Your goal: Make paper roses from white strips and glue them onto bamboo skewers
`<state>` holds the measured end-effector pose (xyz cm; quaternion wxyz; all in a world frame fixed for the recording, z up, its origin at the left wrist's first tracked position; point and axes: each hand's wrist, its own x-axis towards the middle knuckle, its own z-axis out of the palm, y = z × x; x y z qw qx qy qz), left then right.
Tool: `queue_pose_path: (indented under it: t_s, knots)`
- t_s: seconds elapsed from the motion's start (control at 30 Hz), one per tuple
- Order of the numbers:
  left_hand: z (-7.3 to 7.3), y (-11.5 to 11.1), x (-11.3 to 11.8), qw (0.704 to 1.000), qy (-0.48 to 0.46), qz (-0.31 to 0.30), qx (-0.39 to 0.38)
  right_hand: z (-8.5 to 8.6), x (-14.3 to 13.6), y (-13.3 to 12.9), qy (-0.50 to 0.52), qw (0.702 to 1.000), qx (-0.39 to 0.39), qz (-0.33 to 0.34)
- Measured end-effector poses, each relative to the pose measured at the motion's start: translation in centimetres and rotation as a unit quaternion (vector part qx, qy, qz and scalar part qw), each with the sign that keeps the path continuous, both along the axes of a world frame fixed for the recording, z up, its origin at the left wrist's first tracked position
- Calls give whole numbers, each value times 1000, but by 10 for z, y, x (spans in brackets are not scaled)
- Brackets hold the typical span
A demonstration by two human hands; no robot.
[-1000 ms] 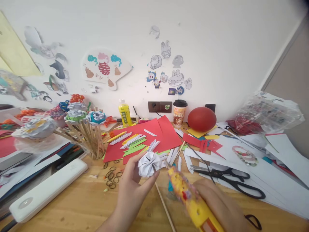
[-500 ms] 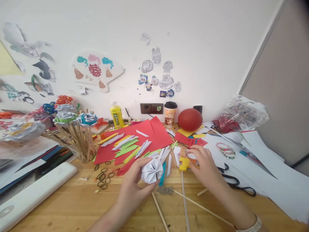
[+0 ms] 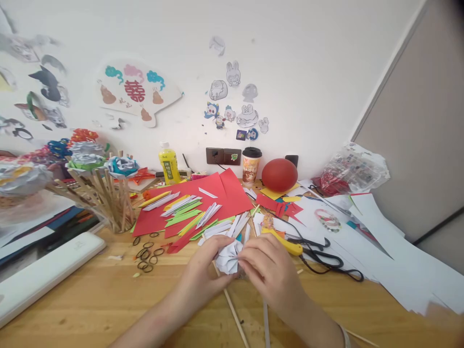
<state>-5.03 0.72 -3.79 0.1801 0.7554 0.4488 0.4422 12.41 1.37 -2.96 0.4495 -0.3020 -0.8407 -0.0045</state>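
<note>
A folded white paper flower [image 3: 227, 258] sits in my left hand [image 3: 201, 273], with the fingers behind it and the thumb along its lower edge. My right hand [image 3: 273, 270] pinches the flower's right side between thumb and fingertips. Just beyond my right hand lies a yellow glue gun [image 3: 292, 245], its near side partly hidden by the fingers. Under the hands a thin wooden stick [image 3: 232, 309] and a pale glue stick [image 3: 266, 321] rest on the wooden table.
Red paper sheets [image 3: 232, 193] carry folded white, green and yellow strips [image 3: 188, 210]. Black rubber bands [image 3: 147, 256] lie at left, beside a container of wooden sticks [image 3: 116, 208]. Farther back stand a yellow bottle [image 3: 168, 164], a lidded cup [image 3: 251, 166] and a red balloon [image 3: 279, 175]. White paper [image 3: 409, 270] spreads at right.
My right hand has left the glue gun, which now lies on the table, and has come left to pinch the paper flower. My left hand still holds the flower. The view has shifted slightly.
</note>
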Motion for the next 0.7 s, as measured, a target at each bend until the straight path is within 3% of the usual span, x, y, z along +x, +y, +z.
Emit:
queue_pose_path:
  t_s: [0.7]
  knots:
    - [-4, 2, -1, 1000, 21, -20, -1, -11, -8, 1, -63, 997, 27, -47]
